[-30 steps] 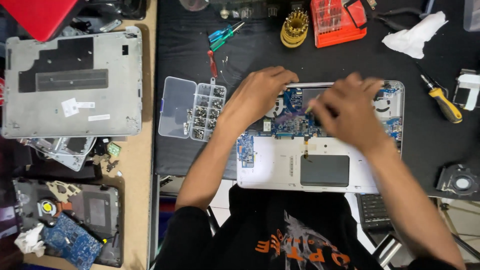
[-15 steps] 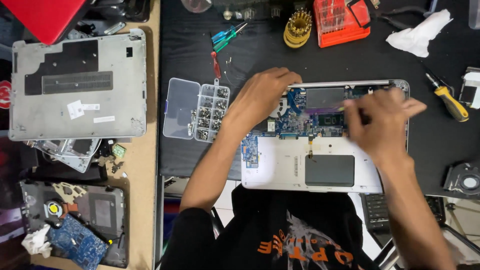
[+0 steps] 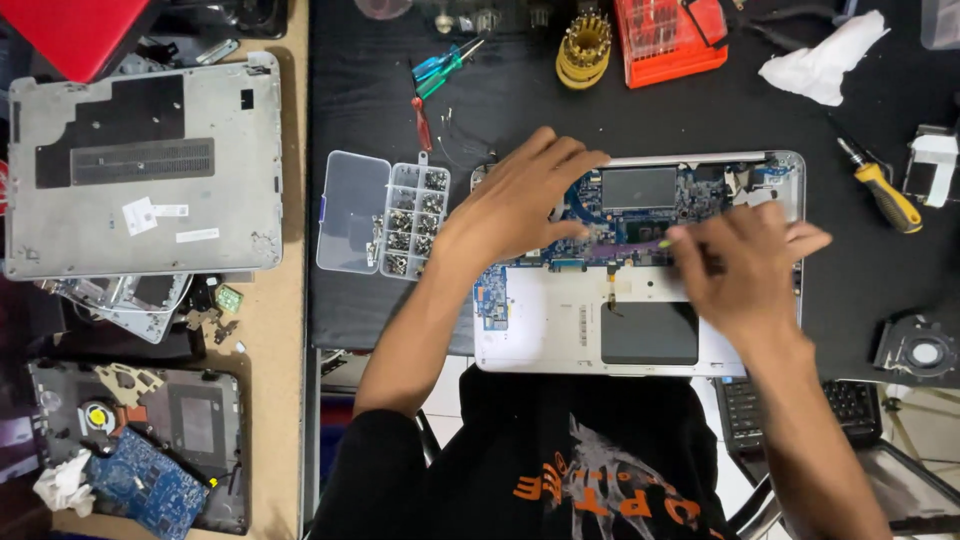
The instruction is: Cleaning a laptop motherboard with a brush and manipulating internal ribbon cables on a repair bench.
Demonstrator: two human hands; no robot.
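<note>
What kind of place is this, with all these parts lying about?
Most likely a laptop repair bench. Both hands, left hand and right hand, work inside an opened laptop with its circuit board bare. Beside it sit a screw box, a yellow screwdriver and a removed laptop cover.

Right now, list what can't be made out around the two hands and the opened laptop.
- Head view: the left hand covers the blue circuit board's left part.
- The right hand hides whatever its fingers pinch; only a pale tip shows, so its grip is unclear.
- Contents of the clear screw box: too small.
- The red bit case is cut off by the top edge.
</note>
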